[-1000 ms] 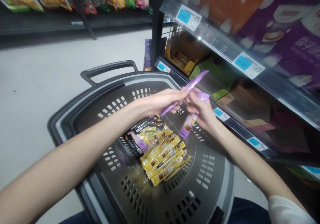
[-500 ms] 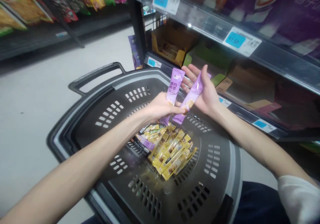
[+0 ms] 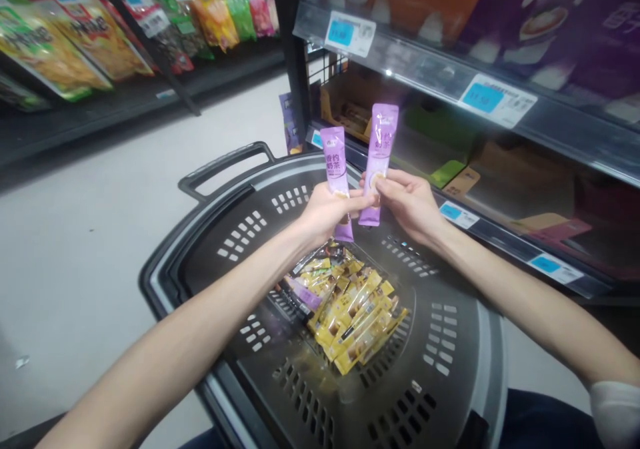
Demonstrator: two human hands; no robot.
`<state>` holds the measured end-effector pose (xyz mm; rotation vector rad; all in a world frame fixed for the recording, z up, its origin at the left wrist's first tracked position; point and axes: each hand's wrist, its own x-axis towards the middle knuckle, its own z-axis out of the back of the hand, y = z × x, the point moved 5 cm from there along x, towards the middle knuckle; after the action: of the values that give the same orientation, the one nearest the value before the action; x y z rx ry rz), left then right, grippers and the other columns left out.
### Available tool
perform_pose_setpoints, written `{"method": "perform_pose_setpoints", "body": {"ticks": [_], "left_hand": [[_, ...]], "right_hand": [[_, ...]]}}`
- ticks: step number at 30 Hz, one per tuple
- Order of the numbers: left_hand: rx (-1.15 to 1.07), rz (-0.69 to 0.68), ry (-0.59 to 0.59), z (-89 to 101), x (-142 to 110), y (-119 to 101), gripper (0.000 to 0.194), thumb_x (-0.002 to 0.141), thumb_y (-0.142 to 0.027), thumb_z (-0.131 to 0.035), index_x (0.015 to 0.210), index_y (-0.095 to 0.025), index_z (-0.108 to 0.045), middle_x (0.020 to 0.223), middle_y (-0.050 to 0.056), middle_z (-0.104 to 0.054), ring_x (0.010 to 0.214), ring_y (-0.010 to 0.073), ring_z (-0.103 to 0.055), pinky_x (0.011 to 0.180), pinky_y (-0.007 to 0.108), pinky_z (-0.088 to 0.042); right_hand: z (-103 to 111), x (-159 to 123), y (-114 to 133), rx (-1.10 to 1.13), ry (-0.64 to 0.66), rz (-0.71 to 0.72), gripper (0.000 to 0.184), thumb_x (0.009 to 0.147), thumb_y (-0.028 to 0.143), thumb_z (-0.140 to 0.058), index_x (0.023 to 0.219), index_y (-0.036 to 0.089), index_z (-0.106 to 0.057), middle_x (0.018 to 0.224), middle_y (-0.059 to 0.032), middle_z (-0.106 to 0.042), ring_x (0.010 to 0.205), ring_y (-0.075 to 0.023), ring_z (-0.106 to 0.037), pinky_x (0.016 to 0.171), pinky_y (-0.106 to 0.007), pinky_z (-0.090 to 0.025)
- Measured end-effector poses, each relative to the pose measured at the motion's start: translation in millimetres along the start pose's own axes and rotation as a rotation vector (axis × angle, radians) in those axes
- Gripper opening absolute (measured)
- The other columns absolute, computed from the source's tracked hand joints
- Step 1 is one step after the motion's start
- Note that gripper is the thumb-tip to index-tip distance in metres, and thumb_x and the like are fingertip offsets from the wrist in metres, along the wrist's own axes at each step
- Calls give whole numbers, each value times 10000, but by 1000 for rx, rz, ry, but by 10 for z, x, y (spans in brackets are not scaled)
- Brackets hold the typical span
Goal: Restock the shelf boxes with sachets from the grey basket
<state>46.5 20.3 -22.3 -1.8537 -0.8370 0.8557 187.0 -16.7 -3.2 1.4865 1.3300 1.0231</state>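
Observation:
Over the dark shopping basket my left hand is closed on a purple milk tea sachet, which stands upright between thumb and palm. Its thumb tip also reaches the lower part of a second purple milk tea sachet. My right hand pinches that second sachet between thumb and fingers, so it is upright beside the first. Below, on the basket floor, lies a heap of yellow sachets. One purple sachet lies at the heap's left side, among some dark wrappers.
A black store shelf with blue-and-white price tags runs close along the right, holding opened cartons. Bagged snacks line a shelf at the back left. The basket's handle sticks out at its far left.
My right hand has turned from an open palm to a pinch on the second sachet, which has swung from slanted to upright. The view has shifted slightly left and up.

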Motion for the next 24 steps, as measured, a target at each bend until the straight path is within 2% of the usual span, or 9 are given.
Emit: {"method": "perform_pose_setpoints", "body": {"ticks": [5, 9, 13, 19, 22, 24], "left_hand": [[-12, 14, 4, -8, -17, -10, 375, 585, -226, -961, 888, -88, -789, 898, 87, -794, 710, 111, -698, 696, 233, -558], [-6, 13, 1, -5, -17, -13, 362, 600, -202, -948, 900, -79, -787, 897, 87, -792, 694, 103, -694, 671, 220, -550], [7, 9, 0, 1, -7, -3, 388, 603, -209, -946, 923, -67, -779, 931, 111, -793, 732, 121, -711, 695, 237, -559], [-10, 0, 18, 8, 9, 11, 393, 610, -226, -948, 925, -79, -765, 941, 98, -789, 760, 129, -721, 732, 260, -584], [-35, 1, -2, 12, 13, 7, 287, 666, -203, -914, 813, -97, -690, 830, 56, -762, 731, 130, -716, 735, 283, -598], [-68, -6, -26, 14, 9, -7, 284, 710, -170, -877, 738, -122, -598, 750, 22, -726, 702, 127, -708, 742, 303, -610]], "right_hand": [[-13, -13, 16, 17, 0, -7, 346, 701, 365, -922, 968, 180, -803, 946, -64, -804, 823, -193, -755, 920, -367, -602], [-19, -15, 22, 12, -5, -11, 341, 694, 375, -923, 951, 187, -800, 938, -60, -802, 822, -199, -753, 900, -377, -608], [-14, -11, 14, 18, -8, -13, 348, 690, 364, -927, 961, 186, -799, 936, -57, -801, 835, -197, -752, 926, -382, -600], [-9, -2, -3, 41, 18, 1, 301, 736, 338, -901, 977, 189, -801, 921, -52, -799, 795, -181, -742, 878, -358, -601], [4, 2, 1, 21, 16, -2, 305, 747, 358, -891, 990, 200, -798, 939, -45, -796, 803, -169, -731, 886, -348, -589], [13, 6, 8, -8, 14, -10, 304, 752, 374, -882, 991, 208, -795, 962, -40, -793, 819, -166, -723, 886, -340, -582]]}}
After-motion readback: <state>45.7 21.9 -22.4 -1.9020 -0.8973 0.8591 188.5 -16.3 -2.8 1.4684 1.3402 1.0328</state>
